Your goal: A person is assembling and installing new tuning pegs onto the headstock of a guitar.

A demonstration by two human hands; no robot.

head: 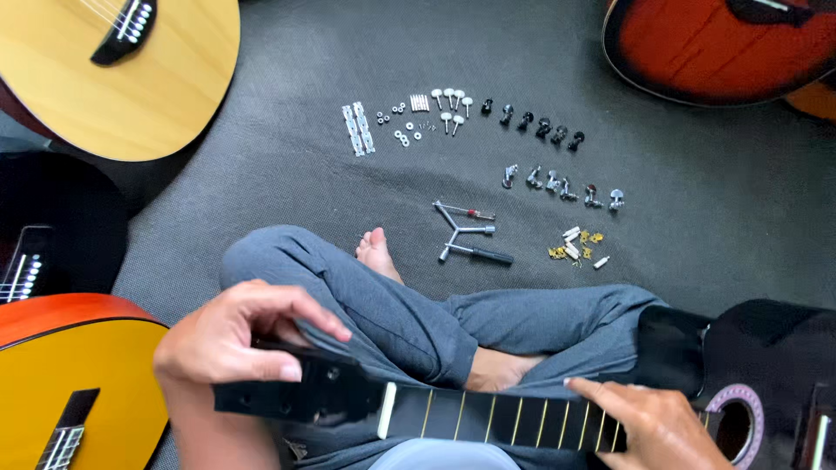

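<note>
A black guitar (766, 365) lies across my crossed legs, its neck (488, 418) running left to a bare black headstock (300, 392) with empty holes. My left hand (239, 335) grips the headstock from above, thumb along its near face. My right hand (649, 422) rests flat on the fretboard close to the sound hole, fingers pointing left. No strings show on the neck.
On the grey mat lie rows of tuning pegs (557, 187), black knobs (531, 122), metal plates (358, 129), washers, small brass parts (576, 245), a three-way wrench (461, 231) and a screwdriver (477, 253). Other guitars ring the mat: yellow (113, 78), orange (78, 383), sunburst (723, 48).
</note>
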